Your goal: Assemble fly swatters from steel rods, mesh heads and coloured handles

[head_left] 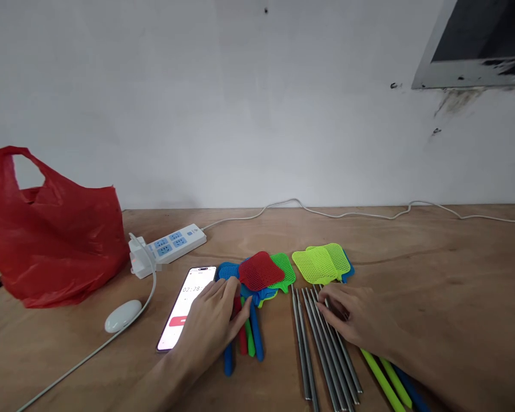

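My left hand [214, 312] lies over the left group of fly swatter parts, thumb apart from the fingers and nothing visibly gripped. Under and around its fingertips are a red mesh swatter head [261, 271], a green head [285, 273] and blue heads [229, 270]. Below them show a blue handle [256, 332], a green handle [249, 337] and a red handle [242, 340]. My right hand [354, 315] rests at the upper ends of several metal rods [326, 349], thumb and index finger closed on a rod. Just beyond it, yellow-green swatter heads [320, 263] overlap a blue one.
A lit phone [186, 309] lies beside my left forearm. Farther left are a white power strip [175, 243], a white mouse-shaped device [123, 316] and a red plastic bag [55, 240]. Yellow-green handles [381, 380] lie under my right forearm. A white cable [326, 215] runs along the wall.
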Action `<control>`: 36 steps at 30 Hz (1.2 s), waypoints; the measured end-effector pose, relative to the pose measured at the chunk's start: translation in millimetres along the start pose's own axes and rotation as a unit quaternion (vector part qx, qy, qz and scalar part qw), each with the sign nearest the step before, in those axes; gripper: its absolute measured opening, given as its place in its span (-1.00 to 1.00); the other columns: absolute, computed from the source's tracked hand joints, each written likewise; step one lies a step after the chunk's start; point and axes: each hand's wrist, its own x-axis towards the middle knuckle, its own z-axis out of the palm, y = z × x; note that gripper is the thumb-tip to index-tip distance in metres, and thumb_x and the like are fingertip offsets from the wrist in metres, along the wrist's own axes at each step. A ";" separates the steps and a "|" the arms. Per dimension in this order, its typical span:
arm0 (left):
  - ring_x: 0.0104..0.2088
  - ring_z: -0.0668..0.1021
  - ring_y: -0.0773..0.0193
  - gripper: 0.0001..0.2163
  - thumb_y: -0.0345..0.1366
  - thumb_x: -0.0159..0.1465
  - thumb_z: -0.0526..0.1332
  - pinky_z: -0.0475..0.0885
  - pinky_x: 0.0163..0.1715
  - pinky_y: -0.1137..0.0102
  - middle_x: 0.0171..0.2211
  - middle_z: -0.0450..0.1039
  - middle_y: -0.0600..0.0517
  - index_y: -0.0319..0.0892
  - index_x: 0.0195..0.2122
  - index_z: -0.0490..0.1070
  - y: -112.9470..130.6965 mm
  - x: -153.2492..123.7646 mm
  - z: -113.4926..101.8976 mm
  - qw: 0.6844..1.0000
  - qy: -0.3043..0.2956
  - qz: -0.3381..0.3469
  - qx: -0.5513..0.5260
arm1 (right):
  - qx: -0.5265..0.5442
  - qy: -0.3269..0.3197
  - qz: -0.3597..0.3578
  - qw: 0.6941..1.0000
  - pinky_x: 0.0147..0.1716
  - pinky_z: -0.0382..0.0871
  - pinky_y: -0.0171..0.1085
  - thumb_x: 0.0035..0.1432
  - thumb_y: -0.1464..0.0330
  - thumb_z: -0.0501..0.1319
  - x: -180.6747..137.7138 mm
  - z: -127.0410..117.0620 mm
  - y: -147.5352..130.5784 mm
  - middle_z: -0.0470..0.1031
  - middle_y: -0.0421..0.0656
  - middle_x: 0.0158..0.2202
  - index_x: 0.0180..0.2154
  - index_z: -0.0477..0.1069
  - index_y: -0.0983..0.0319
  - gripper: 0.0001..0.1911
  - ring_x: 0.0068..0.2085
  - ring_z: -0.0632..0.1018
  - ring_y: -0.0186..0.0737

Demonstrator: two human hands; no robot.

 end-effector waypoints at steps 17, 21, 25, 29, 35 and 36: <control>-0.54 0.38 0.29 -0.86 -0.40 0.27 0.10 0.26 -0.54 0.44 -0.48 0.29 0.15 -0.07 -0.22 0.13 12.8 -9.3 -12.3 0.972 -0.041 0.085 -0.214 | 0.118 -0.116 -0.150 0.975 0.00 0.27 -0.04 0.33 0.46 0.09 -5.9 -2.1 -36.2 0.53 -0.14 -0.07 0.04 0.44 0.11 -0.68 -0.08 0.40 -0.09; -0.53 0.39 0.30 -0.87 -0.39 0.31 0.10 0.26 -0.54 0.44 -0.48 0.29 0.16 -0.07 -0.16 0.16 12.6 -10.4 -10.4 0.967 -0.060 0.067 -0.239 | 0.122 -0.123 -0.137 0.975 -0.04 0.24 -0.05 0.34 0.44 0.08 -5.2 -3.1 -40.2 0.52 -0.16 -0.12 -0.03 0.46 0.11 -0.74 -0.12 0.39 -0.10; -0.53 0.39 0.33 -0.90 -0.37 0.37 0.07 0.28 -0.54 0.46 -0.44 0.32 0.16 -0.07 -0.12 0.19 12.9 -10.1 -10.8 0.952 -0.080 0.024 -0.296 | 0.131 -0.117 -0.125 0.976 -0.08 0.23 -0.08 0.34 0.42 0.11 -6.5 0.3 -42.2 0.50 -0.18 -0.21 -0.17 0.46 0.15 -0.85 -0.16 0.38 -0.13; -0.46 0.44 0.32 -0.79 -0.36 0.41 0.07 0.32 -0.45 0.45 -0.39 0.39 0.13 -0.06 0.05 0.24 12.5 -11.0 -8.7 0.946 -0.082 0.008 -0.315 | 0.144 -0.084 -0.118 0.979 -0.11 0.23 -0.12 0.31 0.40 0.18 -8.8 8.1 -41.4 0.49 -0.19 -0.27 -0.27 0.43 0.17 -0.93 -0.16 0.37 -0.13; -0.45 0.46 0.32 -0.73 -0.30 0.43 0.13 0.35 -0.42 0.46 -0.36 0.46 0.11 -0.03 0.14 0.31 10.7 -12.1 1.6 0.946 -0.058 -0.014 -0.318 | 0.166 -0.061 -0.093 0.980 -0.19 0.28 -0.19 0.23 0.42 0.26 -11.3 17.6 -38.3 0.44 -0.18 -0.34 -0.34 0.34 0.21 -0.88 -0.19 0.38 -0.14; -0.45 0.47 0.32 -0.75 -0.29 0.43 0.15 0.35 -0.43 0.46 -0.36 0.47 0.11 -0.03 0.11 0.35 10.6 -11.7 2.7 0.945 -0.053 -0.017 -0.321 | 0.164 -0.056 -0.095 0.980 -0.19 0.28 -0.19 0.22 0.42 0.27 -11.6 18.5 -38.3 0.44 -0.18 -0.33 -0.36 0.33 0.21 -0.87 -0.19 0.39 -0.15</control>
